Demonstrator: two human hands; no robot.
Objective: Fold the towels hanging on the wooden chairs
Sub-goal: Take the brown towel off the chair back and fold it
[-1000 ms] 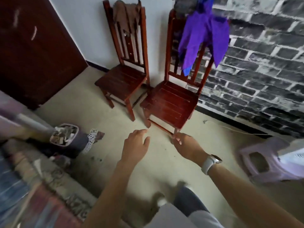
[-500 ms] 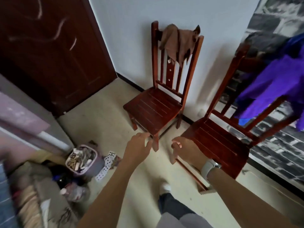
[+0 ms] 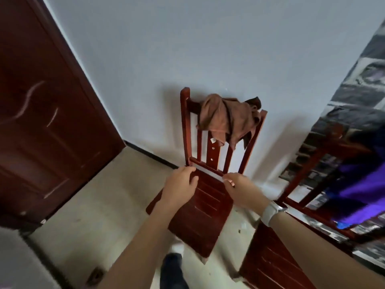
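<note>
A crumpled brown towel (image 3: 227,119) hangs over the top rail of the left wooden chair (image 3: 200,215), which stands against the pale wall. A purple towel (image 3: 358,197) drapes over the back of the right wooden chair (image 3: 277,263) at the frame's right edge. My left hand (image 3: 180,186) and my right hand (image 3: 242,189) are stretched out over the left chair's seat, well below the brown towel. Both hands hold nothing, with loosely curled fingers. A pale watch sits on my right wrist.
A dark red door (image 3: 41,126) fills the left side. A grey brick-pattern wall (image 3: 354,90) rises on the right behind the second chair. My leg and white shoe (image 3: 177,249) stand on the beige floor in front of the left chair.
The view has swung up and closer to the left chair. Both hands have risen from floor level to above its seat. The bin and clutter on the left have left the frame.
</note>
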